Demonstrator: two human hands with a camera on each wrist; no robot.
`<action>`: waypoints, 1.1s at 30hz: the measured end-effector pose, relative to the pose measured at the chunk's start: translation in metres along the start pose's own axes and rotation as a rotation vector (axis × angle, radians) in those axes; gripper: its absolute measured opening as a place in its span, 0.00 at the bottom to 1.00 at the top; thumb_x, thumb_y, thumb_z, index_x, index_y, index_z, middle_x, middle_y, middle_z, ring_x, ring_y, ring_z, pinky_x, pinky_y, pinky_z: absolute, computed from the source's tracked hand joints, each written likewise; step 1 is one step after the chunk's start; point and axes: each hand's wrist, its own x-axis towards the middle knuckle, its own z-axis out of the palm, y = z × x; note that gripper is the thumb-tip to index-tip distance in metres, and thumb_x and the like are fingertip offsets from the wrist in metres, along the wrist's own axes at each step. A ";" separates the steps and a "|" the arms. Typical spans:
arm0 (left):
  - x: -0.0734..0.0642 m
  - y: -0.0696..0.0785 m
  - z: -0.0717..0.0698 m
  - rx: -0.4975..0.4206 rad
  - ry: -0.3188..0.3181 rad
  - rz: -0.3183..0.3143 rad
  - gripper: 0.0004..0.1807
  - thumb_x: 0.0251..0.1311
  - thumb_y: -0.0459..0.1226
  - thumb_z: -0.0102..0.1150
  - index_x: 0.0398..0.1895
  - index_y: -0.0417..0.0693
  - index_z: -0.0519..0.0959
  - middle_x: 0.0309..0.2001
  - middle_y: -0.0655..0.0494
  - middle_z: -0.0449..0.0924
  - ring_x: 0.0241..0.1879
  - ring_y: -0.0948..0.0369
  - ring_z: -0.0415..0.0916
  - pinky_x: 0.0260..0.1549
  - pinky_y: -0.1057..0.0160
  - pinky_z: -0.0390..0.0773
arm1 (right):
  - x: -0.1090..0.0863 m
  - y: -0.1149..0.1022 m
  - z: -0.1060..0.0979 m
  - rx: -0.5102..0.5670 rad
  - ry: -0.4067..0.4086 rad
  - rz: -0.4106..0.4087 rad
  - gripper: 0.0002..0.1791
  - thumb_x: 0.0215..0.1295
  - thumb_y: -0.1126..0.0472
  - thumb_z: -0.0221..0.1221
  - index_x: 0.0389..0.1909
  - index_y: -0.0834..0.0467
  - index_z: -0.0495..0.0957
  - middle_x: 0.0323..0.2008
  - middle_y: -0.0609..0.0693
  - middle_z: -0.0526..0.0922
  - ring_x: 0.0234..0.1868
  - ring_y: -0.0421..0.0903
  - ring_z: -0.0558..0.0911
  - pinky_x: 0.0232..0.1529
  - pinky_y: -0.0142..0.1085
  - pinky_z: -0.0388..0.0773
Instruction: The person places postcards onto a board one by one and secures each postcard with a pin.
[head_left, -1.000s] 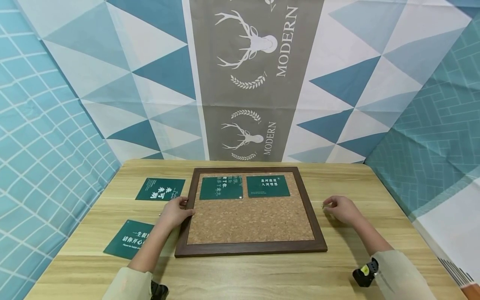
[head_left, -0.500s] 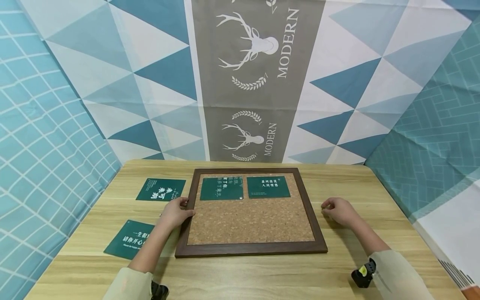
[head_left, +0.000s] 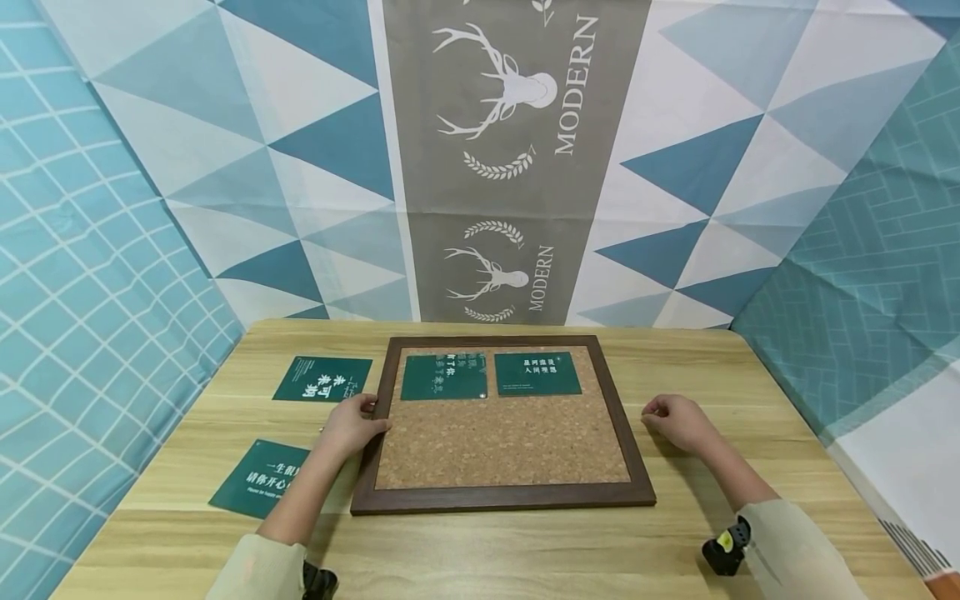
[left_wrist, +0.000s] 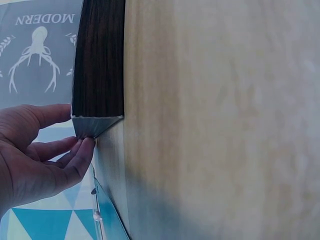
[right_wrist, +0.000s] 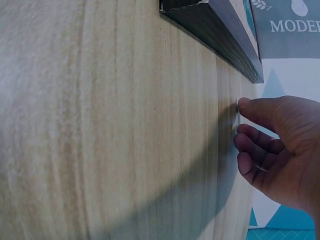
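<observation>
A corkboard (head_left: 498, 442) in a dark brown wooden frame lies on the table. My left hand (head_left: 351, 423) holds its left side, thumb over the frame; in the left wrist view fingertips press against the frame's underside edge (left_wrist: 97, 60). Two green cards, a left one (head_left: 444, 377) and a right one (head_left: 537, 373), lie on the upper cork. To the right of the board, my right hand (head_left: 678, 419) is low over the table, fingers curled. Its thumb and forefinger pinch a small pin (right_wrist: 237, 106), mostly hidden by the fingertips.
Left of the board lie two more green cards, an upper one (head_left: 322, 379) and a lower one (head_left: 258, 475), partly behind my left forearm. A small shiny pin (left_wrist: 97, 216) shows near a card in the left wrist view. Patterned cloth (head_left: 487, 167) hangs behind the table (head_left: 480, 550).
The right hand has shifted slightly left, toward the board, and the tiny thing seen at its fingertips is now covered in the head view. The left hand and board stay in place.
</observation>
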 end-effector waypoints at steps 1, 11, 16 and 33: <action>0.000 0.000 0.000 -0.001 -0.001 0.000 0.32 0.58 0.38 0.60 0.62 0.29 0.65 0.56 0.33 0.71 0.54 0.41 0.71 0.47 0.47 0.76 | 0.000 0.000 0.000 0.001 0.000 -0.004 0.09 0.65 0.62 0.55 0.36 0.64 0.79 0.29 0.51 0.77 0.29 0.44 0.71 0.28 0.35 0.67; 0.000 0.002 -0.001 -0.007 -0.007 0.012 0.32 0.58 0.39 0.60 0.62 0.30 0.65 0.54 0.32 0.73 0.54 0.41 0.72 0.47 0.48 0.77 | 0.001 -0.003 -0.002 -0.006 0.030 -0.025 0.09 0.64 0.61 0.55 0.36 0.64 0.78 0.28 0.51 0.76 0.28 0.43 0.70 0.27 0.34 0.66; -0.001 0.003 -0.003 -0.002 -0.007 0.021 0.32 0.58 0.39 0.60 0.62 0.29 0.65 0.55 0.31 0.72 0.54 0.40 0.71 0.47 0.47 0.76 | 0.002 -0.007 -0.005 0.000 0.044 -0.038 0.10 0.66 0.60 0.55 0.38 0.64 0.78 0.29 0.52 0.78 0.28 0.43 0.72 0.27 0.35 0.68; 0.001 0.009 -0.006 -0.037 0.050 0.088 0.31 0.60 0.40 0.58 0.64 0.34 0.64 0.59 0.33 0.68 0.55 0.40 0.71 0.45 0.49 0.78 | 0.011 -0.018 -0.010 0.007 0.104 -0.070 0.11 0.66 0.59 0.55 0.39 0.64 0.79 0.31 0.54 0.78 0.29 0.44 0.73 0.27 0.35 0.68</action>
